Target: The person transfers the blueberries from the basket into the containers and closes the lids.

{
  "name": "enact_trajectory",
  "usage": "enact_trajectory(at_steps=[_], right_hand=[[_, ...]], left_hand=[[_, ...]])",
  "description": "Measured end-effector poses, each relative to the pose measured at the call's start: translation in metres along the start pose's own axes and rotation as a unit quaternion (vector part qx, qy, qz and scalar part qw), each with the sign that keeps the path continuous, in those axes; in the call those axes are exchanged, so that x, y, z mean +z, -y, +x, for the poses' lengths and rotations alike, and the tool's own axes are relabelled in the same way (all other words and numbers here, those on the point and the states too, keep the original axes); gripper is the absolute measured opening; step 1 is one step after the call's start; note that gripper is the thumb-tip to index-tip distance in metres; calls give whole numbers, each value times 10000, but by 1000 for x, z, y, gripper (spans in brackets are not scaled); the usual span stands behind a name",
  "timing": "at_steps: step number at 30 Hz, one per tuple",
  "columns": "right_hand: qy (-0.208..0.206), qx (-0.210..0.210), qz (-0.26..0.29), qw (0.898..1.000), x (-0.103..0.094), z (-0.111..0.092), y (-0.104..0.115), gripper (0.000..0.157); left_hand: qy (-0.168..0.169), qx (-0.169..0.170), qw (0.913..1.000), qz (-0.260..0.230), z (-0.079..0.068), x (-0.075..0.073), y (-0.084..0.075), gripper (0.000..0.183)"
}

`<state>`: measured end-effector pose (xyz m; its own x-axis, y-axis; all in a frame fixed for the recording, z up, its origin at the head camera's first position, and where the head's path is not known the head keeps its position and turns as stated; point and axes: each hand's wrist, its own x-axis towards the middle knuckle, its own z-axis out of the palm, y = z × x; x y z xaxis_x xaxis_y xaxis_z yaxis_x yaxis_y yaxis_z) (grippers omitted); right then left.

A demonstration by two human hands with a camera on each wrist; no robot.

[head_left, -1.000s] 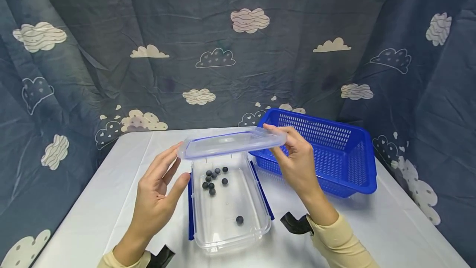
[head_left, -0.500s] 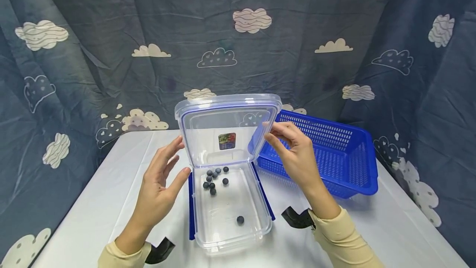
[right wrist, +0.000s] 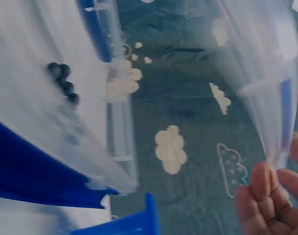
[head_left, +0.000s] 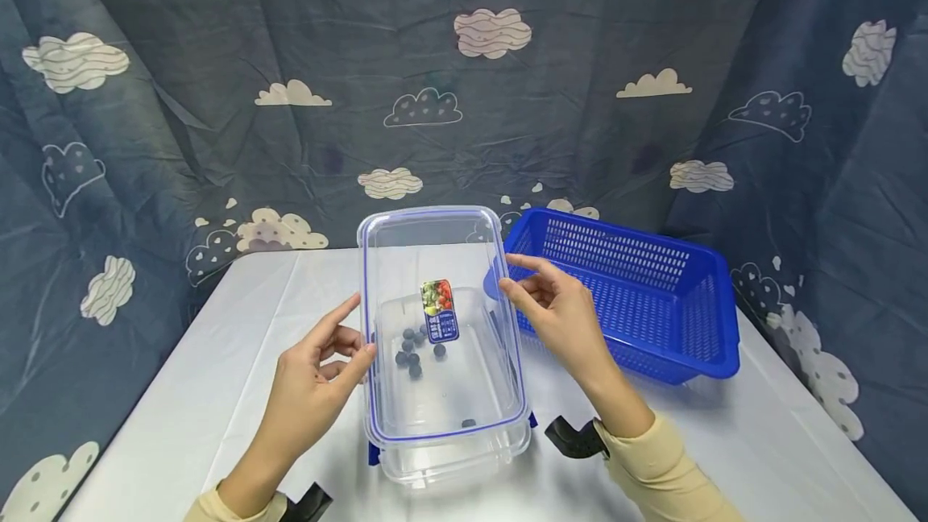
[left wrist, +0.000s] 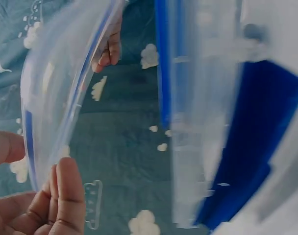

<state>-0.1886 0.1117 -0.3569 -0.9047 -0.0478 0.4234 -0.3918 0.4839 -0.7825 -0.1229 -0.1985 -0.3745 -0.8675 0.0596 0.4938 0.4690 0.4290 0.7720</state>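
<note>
A clear lid (head_left: 399, 272) with a blue seal and a picture label (head_left: 440, 311) is held tilted above a clear food container (head_left: 453, 467). My left hand (head_left: 316, 389) grips its left edge between thumb and fingers. At the right edge, my right hand (head_left: 561, 316) pinches it with thumb and fingertips. Through the lid show several dark blueberries (head_left: 414, 359) on the container's floor, most toward the back left. In the left wrist view the lid (left wrist: 65, 88) stands apart from the container (left wrist: 188, 147). The right wrist view has fingers (right wrist: 261, 181) at the lid's edge.
A blue plastic basket (head_left: 674, 321) with slotted walls stands at the right, just beyond my right hand. Blue side latches (left wrist: 261, 117) hang out from the container. The white table (head_left: 239, 361) ends at a dark cloud-print curtain (head_left: 406, 151).
The lid has turned over from nearly edge-on, through upright, to face up with its near edge lowered over the container's front. The left hand has come to its left edge. The basket stays put.
</note>
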Motion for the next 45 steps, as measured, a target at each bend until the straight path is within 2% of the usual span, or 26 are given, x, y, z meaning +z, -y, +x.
enact_trajectory(at_steps=[3,7,13,18,22,26,35,40,45], right_hand=[[346,247,-251,9988,5,-9,-6,36],[740,476,-522,9948,10,-20,-11,36],[1200,694,-634,9883,17,-31,-16,38],[1292,844,-772,9850,21,-36,-18,38],[1281,908,-894,9835,24,-38,-21,38],[1214,881,-826,9852,28,-38,-23,37],[1242,883,-573,9867,39,-36,-20,35],[1176,721,-691,9880,43,-38,-25,33],[1164,538,-680,9894,42,-40,-27,35]], left_hand=[[175,-547,9982,164,-9,3,6,58],[418,-1112,9923,345,-19,7,14,57],[754,-1629,9812,712,-27,10,22,58],[931,-1916,9740,766,-30,13,24,61],[918,-2008,9716,851,-30,15,25,59],[929,-1955,9713,984,-27,14,27,58],[1113,-1917,9694,1056,-13,-3,40,57],[1279,-1757,9707,1024,-6,-7,47,57],[1285,-1575,9696,1359,-4,-7,47,56]])
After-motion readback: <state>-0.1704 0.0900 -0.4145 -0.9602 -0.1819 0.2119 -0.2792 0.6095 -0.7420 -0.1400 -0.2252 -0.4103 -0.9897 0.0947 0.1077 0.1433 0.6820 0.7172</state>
